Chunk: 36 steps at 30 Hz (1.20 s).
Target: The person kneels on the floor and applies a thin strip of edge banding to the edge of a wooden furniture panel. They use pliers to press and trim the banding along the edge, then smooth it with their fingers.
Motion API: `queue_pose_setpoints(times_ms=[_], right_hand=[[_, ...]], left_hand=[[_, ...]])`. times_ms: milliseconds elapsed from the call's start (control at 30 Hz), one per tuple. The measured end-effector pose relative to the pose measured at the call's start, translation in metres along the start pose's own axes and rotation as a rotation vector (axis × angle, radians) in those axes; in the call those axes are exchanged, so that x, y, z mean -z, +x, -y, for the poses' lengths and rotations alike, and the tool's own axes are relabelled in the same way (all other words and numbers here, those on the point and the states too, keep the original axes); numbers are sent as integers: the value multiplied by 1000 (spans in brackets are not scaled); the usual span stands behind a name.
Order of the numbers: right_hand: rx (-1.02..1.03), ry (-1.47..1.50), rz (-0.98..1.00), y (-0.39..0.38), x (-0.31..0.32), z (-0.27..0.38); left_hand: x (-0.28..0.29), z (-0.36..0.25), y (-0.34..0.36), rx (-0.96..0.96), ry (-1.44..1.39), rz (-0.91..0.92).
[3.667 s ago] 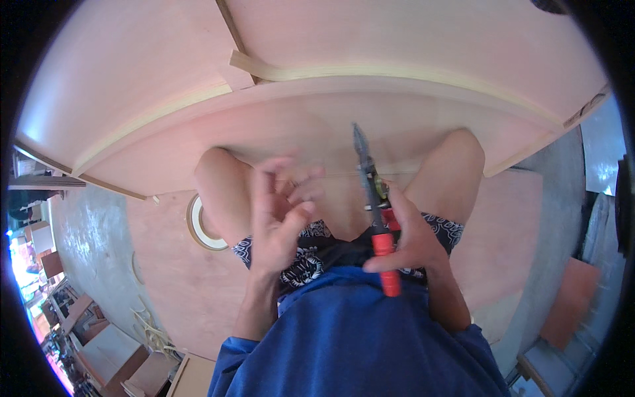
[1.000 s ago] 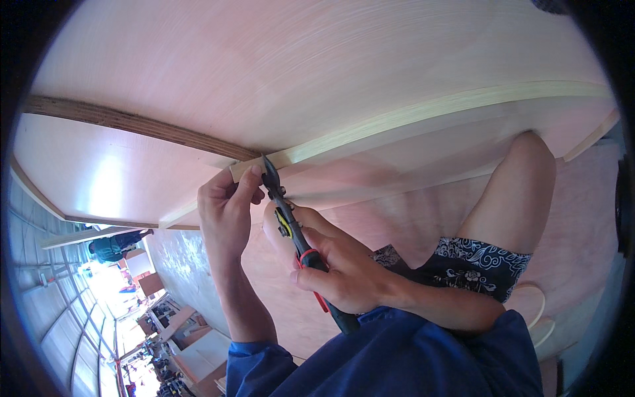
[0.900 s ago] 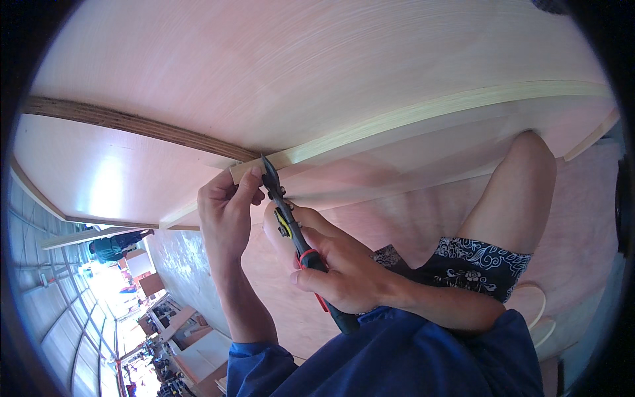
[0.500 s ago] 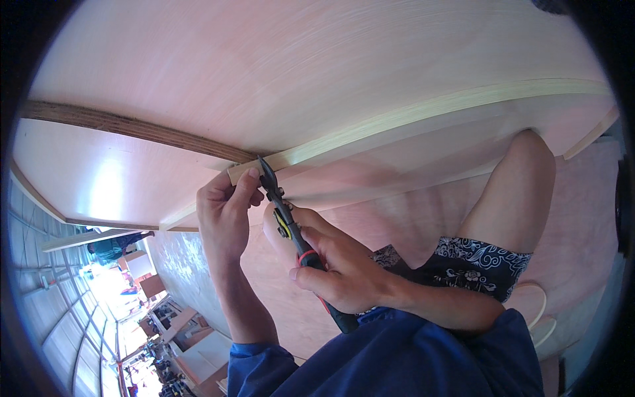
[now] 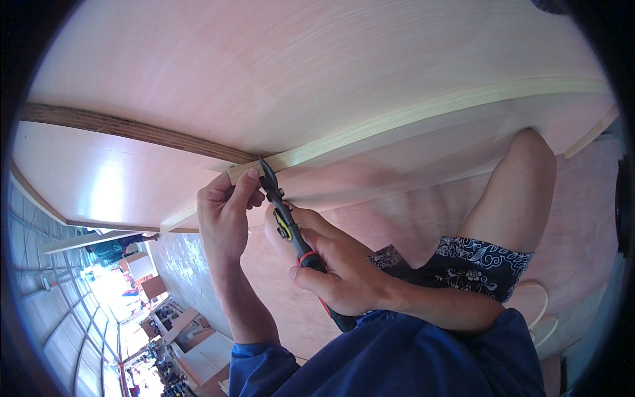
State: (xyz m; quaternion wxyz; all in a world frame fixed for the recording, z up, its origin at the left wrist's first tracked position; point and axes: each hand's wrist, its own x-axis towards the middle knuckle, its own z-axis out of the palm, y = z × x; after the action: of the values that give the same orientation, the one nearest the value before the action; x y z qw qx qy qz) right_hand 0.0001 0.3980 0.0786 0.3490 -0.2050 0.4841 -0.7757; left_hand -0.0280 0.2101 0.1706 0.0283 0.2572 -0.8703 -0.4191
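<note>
A person seated on the ground works with both bare hands at the edge of a pale wooden panel (image 5: 317,73) that fills the upper view. The left hand (image 5: 225,215) pinches the short end of a light wood edging strip (image 5: 423,116), thumb on the near face and fingers curled behind. From there the strip runs in a long curve to the upper right, bent by the fisheye lens. The right hand (image 5: 340,274) is closed around the black and red handles of a pair of metal snips (image 5: 299,241) with a yellow part near the pivot. The blades reach across the strip just right of the left thumb, tips at its upper edge; whether the jaws are parted cannot be told. A dark-edged plywood divider (image 5: 135,132) slants from the left and meets the strip near the tips. Between the person's legs and around them lies a pinkish plywood sheet (image 5: 423,218). The person wears patterned black-and-white shorts (image 5: 486,268) and a blue shirt (image 5: 397,357). At far left, a second person in dark clothing (image 5: 109,250) is near stacked boards (image 5: 205,354).
</note>
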Motion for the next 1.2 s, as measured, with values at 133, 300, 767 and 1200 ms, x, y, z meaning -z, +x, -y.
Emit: queue_pose_setpoints(times_ms=[133, 300, 767, 1200], right_hand=[[40, -35, -45, 1, -2, -2], [16, -80, 12, -10, -1, 6], [-504, -45, 226, -84, 63, -51], [-704, -82, 312, -101, 101, -38]], left_hand=[[-1, 0, 1, 44, 0, -12], [12, 4, -13, 24, -9, -91], [-9, 90, -87, 429, 148, 151], [-78, 14, -30, 270, -397, -472]])
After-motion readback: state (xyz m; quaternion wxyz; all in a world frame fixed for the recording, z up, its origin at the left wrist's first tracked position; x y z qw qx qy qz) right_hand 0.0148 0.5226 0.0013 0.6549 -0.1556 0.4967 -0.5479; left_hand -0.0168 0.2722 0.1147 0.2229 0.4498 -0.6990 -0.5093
